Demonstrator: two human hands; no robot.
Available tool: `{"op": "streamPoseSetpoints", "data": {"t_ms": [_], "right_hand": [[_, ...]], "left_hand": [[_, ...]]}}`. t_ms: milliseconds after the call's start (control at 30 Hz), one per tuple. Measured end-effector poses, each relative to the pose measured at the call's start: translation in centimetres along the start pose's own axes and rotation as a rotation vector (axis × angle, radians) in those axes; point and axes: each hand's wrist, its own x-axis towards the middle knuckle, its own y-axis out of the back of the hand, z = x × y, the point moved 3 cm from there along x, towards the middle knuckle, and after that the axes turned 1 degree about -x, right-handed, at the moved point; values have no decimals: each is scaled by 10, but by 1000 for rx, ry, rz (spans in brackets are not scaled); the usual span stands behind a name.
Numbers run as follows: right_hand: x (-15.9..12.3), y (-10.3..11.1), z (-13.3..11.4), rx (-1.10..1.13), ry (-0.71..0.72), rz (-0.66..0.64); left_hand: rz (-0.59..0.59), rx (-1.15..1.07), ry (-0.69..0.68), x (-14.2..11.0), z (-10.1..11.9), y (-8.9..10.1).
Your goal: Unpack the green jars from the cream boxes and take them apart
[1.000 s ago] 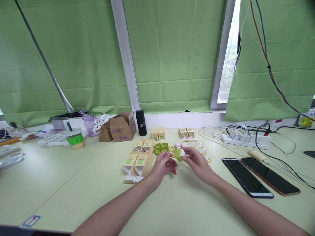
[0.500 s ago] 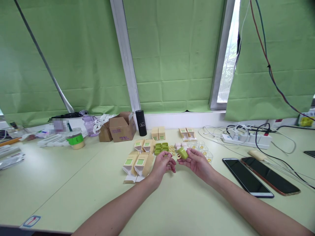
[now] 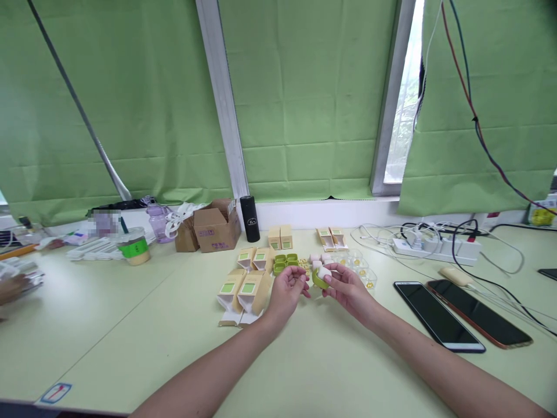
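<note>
My right hand point(image 3: 348, 289) grips a small green case point(image 3: 319, 281) between thumb and fingers, with a rounded white piece point(image 3: 323, 273) showing at its top. My left hand point(image 3: 287, 290) hovers just left of it, fingers loosely curled and apart, with nothing visible in them. Just behind the hands sit several green square cups point(image 3: 279, 258), small yellow pieces point(image 3: 303, 264) and pale white blocks point(image 3: 314, 259). Clear domed pieces with yellow centres point(image 3: 369, 277) lie right of them. Opened small cartons point(image 3: 253, 290) with green windows lie by my left hand.
Two small cartons point(image 3: 286, 237) stand at the back, and two opened ones point(image 3: 331, 238) lie nearby. Phones point(image 3: 437, 313), a power strip point(image 3: 456, 249) and cables occupy the right. A black bottle point(image 3: 249, 217), cardboard box point(image 3: 216, 227) and drink cup point(image 3: 134, 247) stand left. Another person's hand point(image 3: 12, 288) is at far left.
The green case has turned in my right hand, so the white piece now shows; the pale yellow loop is no longer visible. Another person's hand has come in at the far left.
</note>
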Motion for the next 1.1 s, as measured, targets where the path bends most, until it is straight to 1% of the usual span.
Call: {"op": "streamPoseSetpoints", "data": {"t_ms": [133,333,600,867,967,1033,1100], "right_hand": [[2,0,3,-63,35,-1],[5,1,3,-134,77,-35],[3,2,6,-328,184,4],[-3,-3,4,-466,234,-50],[-5,-5,2,-568,262,-58],[-7,-5,-1,-694,328,-57],[-10,-7,-4,-860,423,-70]], "left_hand": [[-33,19,-9,-3,-1,-3],[-42,9,-4,-2,-4,-1],[-78,-7,8,-7,-5,-7],[-99,9,18,-10,-4,-9],[-108,30,9,-10,-3,-9],[-102,56,-11,-10,-2,-8],[-96,92,-36,-10,-2,-7]]}}
